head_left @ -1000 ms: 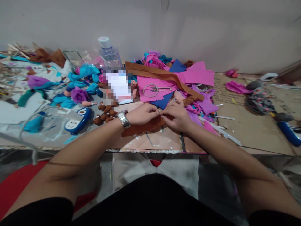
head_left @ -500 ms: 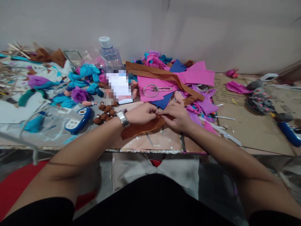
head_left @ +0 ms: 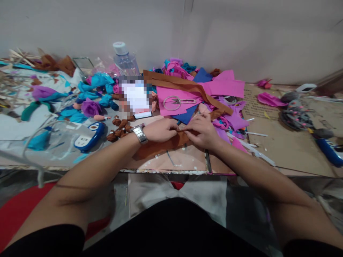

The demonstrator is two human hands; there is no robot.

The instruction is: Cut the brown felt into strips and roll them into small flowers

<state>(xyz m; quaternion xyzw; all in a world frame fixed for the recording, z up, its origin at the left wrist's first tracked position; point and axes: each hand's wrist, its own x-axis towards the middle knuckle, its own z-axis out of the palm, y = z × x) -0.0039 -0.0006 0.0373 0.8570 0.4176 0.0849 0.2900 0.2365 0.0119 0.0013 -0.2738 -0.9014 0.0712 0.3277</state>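
Note:
A brown felt strip (head_left: 158,147) lies across the near edge of the table, running from under my wrists toward the left. My left hand (head_left: 160,129), with a metal watch (head_left: 140,134) on its wrist, pinches the strip's upper end. My right hand (head_left: 202,132) meets it fingertip to fingertip and pinches the same end of the strip. Both hands are closed on the felt. Several small brown rolled felt pieces (head_left: 119,128) lie just left of my left hand.
Pink, brown and blue felt sheets (head_left: 187,91) pile up behind my hands, with scissors (head_left: 177,102) on top. A water bottle (head_left: 123,59), teal and purple felt flowers (head_left: 89,107), and a blue-white socket (head_left: 86,138) lie to the left. Tools and a blue glue gun (head_left: 331,151) lie right.
The strip's free end has slid a little left and lower on the table as my fingers work its upper end. My hands stay in nearly the same place.

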